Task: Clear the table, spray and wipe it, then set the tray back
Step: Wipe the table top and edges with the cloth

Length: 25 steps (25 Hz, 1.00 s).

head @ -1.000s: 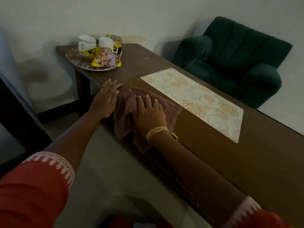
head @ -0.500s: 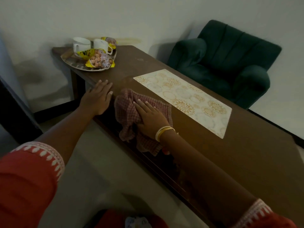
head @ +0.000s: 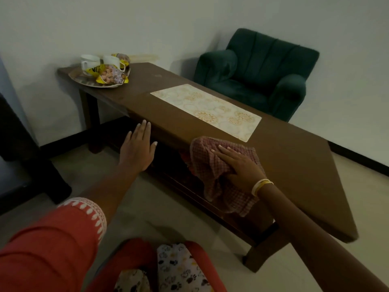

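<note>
- Sliding right along the near edge since a moment ago, the right hand [head: 242,165] presses the checked cloth [head: 212,175] flat on the desk [head: 294,165], grip open-palmed, to wipe.
- Left hand [head: 137,150] has come off the edge and hangs spread, holding nothing.

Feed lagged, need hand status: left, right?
Left hand: open, flat, empty, fingertips at the table edge.
Right hand: open, pressing the checked cloth flat.

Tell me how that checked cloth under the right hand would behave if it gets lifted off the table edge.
The checked cloth is probably floppy: it already bunches and droops over the table edge. It looks thin and light, so it would likely hang limp from the right hand. Pushed flat, it should slide and wrinkle rather than roll.
</note>
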{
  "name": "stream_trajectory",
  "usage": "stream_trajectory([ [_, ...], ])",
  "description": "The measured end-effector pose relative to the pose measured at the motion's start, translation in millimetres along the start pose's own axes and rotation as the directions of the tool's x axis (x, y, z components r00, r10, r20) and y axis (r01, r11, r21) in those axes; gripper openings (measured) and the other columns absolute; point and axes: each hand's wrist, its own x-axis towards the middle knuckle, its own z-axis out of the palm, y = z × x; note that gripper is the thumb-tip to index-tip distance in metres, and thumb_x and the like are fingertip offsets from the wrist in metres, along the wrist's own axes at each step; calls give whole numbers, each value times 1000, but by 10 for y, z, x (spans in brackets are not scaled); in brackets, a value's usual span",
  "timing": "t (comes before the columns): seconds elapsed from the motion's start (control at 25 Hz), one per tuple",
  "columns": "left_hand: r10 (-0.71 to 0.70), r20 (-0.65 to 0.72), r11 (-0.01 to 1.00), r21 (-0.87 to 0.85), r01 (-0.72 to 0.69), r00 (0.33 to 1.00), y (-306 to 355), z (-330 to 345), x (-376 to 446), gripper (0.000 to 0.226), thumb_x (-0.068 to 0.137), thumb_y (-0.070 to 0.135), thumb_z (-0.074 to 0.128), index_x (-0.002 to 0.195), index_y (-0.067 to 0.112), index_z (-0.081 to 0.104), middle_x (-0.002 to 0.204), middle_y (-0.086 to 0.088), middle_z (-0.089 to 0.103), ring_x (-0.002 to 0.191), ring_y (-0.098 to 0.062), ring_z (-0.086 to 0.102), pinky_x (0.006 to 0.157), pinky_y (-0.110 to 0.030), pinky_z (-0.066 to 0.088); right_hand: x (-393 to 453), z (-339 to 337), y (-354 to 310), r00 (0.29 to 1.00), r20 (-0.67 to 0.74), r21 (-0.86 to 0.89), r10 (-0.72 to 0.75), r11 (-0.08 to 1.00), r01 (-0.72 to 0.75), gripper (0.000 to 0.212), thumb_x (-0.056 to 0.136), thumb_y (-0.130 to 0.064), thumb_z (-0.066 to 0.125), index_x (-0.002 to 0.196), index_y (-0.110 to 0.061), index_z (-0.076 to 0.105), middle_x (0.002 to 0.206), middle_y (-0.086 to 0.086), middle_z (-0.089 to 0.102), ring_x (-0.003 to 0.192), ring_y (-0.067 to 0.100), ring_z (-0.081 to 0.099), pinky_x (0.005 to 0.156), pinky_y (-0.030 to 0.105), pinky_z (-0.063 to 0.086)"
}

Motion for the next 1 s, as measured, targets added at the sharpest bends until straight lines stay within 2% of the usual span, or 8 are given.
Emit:
stream_trajectory([
  [0.08, 58, -29, 998, 0, -58, 998, 110, -64, 7, 66, 99, 41, 30, 152, 8, 9, 161, -11, 15, 148, -25, 16, 118, -43, 22, -115, -36, 53, 994, -83, 199, 77, 978, -59, 60, 95, -33, 55, 147, -45, 26, 155, -15, 26, 145, 18, 28, 117, 43, 26],
  [0.12, 100, -38, 995, 13, -99, 994, 181, -100, 28, 65, 99, 41, 30, 152, 9, 10, 160, -10, 16, 148, -24, 17, 117, -43, 22, -100, -46, 60, 986, -107, 261, 129, 960, -98, 55, 97, -33, 53, 147, -43, 31, 154, -12, 31, 143, 19, 32, 114, 42, 28],
  [0.2, 168, -35, 986, 20, -168, 985, 305, -178, 128, 63, 100, 41, 29, 152, 9, 13, 160, -10, 18, 147, -23, 19, 117, -42, 23, 26, -52, 44, 978, -98, 292, 183, 945, -147, 52, 99, -38, 48, 149, -36, 33, 155, -4, 34, 144, 20, 32, 116, 39, 25],
  [0.32, 200, -16, 979, -26, -200, 980, 380, -266, 409, 60, 100, 39, 31, 151, 9, 20, 158, -10, 23, 146, -24, 23, 117, -41, 24, 461, -23, 33, 987, 6, 146, 160, 976, -159, 59, 100, -52, 37, 153, -32, 20, 162, -4, 17, 150, 20, 14, 121, 41, 12],
  [0.44, 240, -10, 968, -75, -240, 971, 410, -236, 972, 55, 101, 39, 32, 148, 11, 28, 155, -10, 31, 144, -24, 28, 116, -42, 24, 1173, 24, 95, 987, 69, 25, 144, 989, -146, 63, 95, -66, 27, 152, -44, 11, 164, -4, 4, 151, 24, 4, 121, 48, 10],
  [0.56, 251, 68, 958, -158, -239, 965, 425, -28, 1702, 52, 101, 40, 30, 146, 17, 31, 155, -8, 32, 142, -27, 32, 115, -45, 25, 1940, 135, 412, 990, 47, 5, 135, 991, -136, 69, 88, -75, 21, 151, -49, 9, 164, -5, 5, 151, 26, 5, 121, 50, 10],
  [0.76, 268, 173, 954, -186, -236, 948, 438, 566, 3195, 49, 101, 37, 29, 146, 17, 31, 156, -7, 31, 142, -25, 31, 116, -44, 22, 3458, 180, 1459, 968, 25, -12, 249, 968, -249, 64, 91, -73, 18, 150, -50, 9, 163, -4, 8, 150, 27, 9, 119, 50, 11],
  [1.0, 229, 257, 959, -222, -174, 939, 474, 1027, 4306, 47, 101, 35, 33, 142, 15, 39, 152, -9, 37, 138, -28, 37, 114, -45, 27, 4371, 117, 2403, 920, 23, -13, 391, 921, -390, 64, 92, -71, 19, 151, -46, 13, 163, -3, 10, 150, 27, 11, 119, 48, 11],
])
